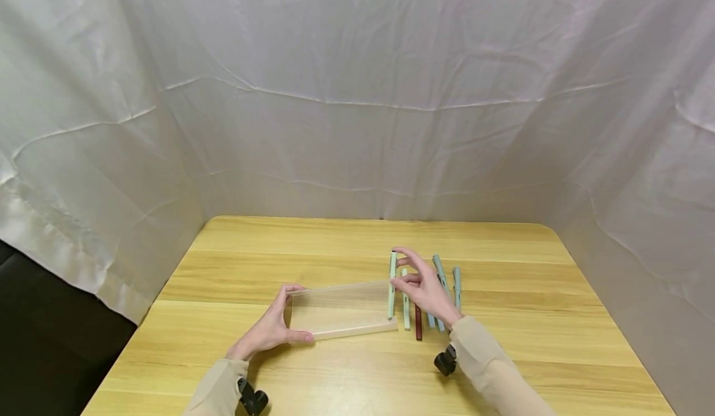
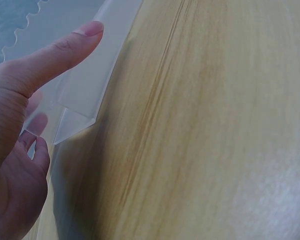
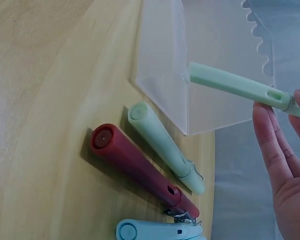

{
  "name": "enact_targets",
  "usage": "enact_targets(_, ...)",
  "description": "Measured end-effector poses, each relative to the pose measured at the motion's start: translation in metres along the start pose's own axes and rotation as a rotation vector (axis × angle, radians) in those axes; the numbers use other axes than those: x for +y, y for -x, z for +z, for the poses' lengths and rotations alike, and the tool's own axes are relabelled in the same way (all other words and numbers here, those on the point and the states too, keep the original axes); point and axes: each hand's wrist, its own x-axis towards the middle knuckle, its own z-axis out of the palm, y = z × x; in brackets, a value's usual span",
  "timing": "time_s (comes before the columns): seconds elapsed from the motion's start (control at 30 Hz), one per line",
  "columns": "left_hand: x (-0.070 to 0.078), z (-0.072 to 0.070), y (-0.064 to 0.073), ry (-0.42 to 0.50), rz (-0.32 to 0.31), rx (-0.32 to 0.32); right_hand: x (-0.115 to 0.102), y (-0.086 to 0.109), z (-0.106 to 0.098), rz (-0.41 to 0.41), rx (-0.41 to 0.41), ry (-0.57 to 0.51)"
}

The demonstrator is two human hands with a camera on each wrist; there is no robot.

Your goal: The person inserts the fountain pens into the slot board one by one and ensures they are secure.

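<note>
A clear plastic stand with a scalloped edge (image 1: 341,307) rests on the table. My left hand (image 1: 270,326) grips its left end, thumb on the front ledge (image 2: 90,75) and fingers at the back. Over the stand's right end, my right hand (image 1: 427,289) pinches a light green pen (image 3: 230,86) near its cap; the pen's lower end is at the front ledge, and contact is hard to tell. Just right of the stand lie a second light green pen (image 3: 160,142), a dark red pen (image 3: 135,162) and a light blue pen (image 3: 155,230), partly beneath the right hand.
Farther right, grey-green pens (image 1: 457,285) lie on the table, one partly hidden by the right hand. The wooden table (image 1: 251,242) is enclosed by pale hanging cloth (image 1: 357,155) at the back and sides. A dark surface (image 1: 50,329) shows at the left.
</note>
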Motion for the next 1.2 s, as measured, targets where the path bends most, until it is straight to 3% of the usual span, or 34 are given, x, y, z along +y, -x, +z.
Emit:
enact_targets(0.37, 0.0014, -0.0003, 0.0008, 0.005, -0.006, 0.001, 0.0046, 0.0007, 0.0065, -0.034, -0.051, 0.041)
enact_targets(1.2, 0.0002, 0.0014, 0.0001, 0.001, -0.006, -0.003, 0.0082, -0.0007, 0.0083, 0.015, -0.118, 0.050)
